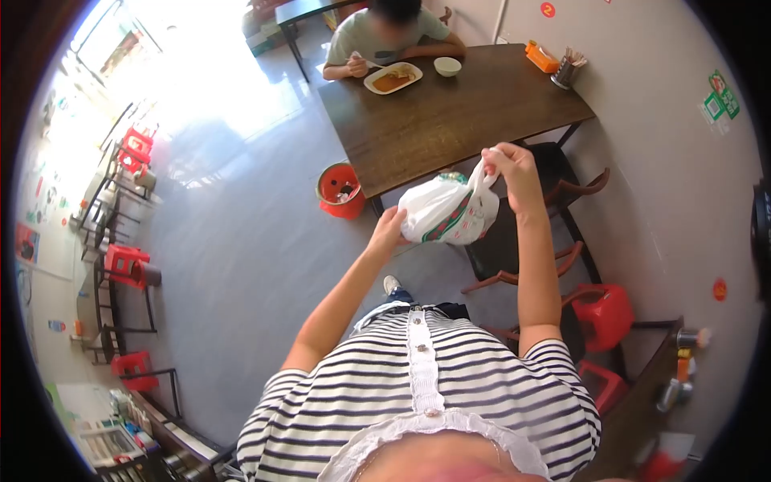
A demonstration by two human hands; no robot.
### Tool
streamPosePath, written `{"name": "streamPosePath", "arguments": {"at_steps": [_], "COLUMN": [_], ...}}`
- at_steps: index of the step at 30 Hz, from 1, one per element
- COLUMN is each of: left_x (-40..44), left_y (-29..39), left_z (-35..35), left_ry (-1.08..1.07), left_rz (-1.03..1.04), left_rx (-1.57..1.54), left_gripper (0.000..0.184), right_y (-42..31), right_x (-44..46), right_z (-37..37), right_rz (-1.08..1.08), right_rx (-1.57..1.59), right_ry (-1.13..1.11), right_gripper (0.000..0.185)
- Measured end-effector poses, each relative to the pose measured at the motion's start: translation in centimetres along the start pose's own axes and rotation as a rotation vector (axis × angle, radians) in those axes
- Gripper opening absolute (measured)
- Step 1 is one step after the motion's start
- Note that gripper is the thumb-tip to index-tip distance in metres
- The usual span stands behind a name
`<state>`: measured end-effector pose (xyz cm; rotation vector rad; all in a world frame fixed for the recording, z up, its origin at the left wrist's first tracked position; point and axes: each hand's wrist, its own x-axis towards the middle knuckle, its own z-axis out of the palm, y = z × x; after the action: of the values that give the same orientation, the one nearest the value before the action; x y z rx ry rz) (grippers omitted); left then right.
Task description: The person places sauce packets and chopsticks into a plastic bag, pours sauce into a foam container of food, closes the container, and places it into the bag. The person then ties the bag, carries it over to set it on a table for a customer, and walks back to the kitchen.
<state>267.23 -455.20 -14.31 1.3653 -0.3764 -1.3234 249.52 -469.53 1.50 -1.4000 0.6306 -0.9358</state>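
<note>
A white plastic bag [451, 210] with green and red print hangs in front of my body, bulging with contents I cannot make out. My right hand [511, 167] is closed around the twisted handles at its top. At the bag's left side, my left hand [389, 228] grips the plastic, its fingertips partly hidden behind the bag. Both hands are just short of the near edge of a dark wooden table [434, 120].
Across the table a person [385, 36] sits with a plate of food [393, 79] and a white bowl [447, 67]. An orange box [542, 57] and a chopstick holder [567, 72] stand by the wall. A red bin [341, 193] and dark chairs [494, 241] flank me.
</note>
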Motion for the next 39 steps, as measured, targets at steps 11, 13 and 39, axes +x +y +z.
{"name": "streamPosePath", "arguments": {"at_steps": [11,13,39], "left_x": [11.5,11.7,15.3], "left_y": [3.8,2.5,5.1], "left_z": [-7.2,-9.6,-9.1], "left_ry": [0.034,0.124,0.556], "left_rz": [-0.182,-0.189,-0.140], "left_rx": [-0.185,-0.243,-0.529], "left_gripper": [0.043,0.041,0.031], "right_y": [5.3,6.6,17.5], "right_x": [21.5,25.0,38.9], "right_z": [-8.5,-10.2,-18.8], "right_rz": [0.013,0.017,0.091], "right_rx": [-0.167,-0.151,-0.225], "right_ry": [0.041,0.065,0.249], "right_gripper": [0.017,0.016,0.036]}}
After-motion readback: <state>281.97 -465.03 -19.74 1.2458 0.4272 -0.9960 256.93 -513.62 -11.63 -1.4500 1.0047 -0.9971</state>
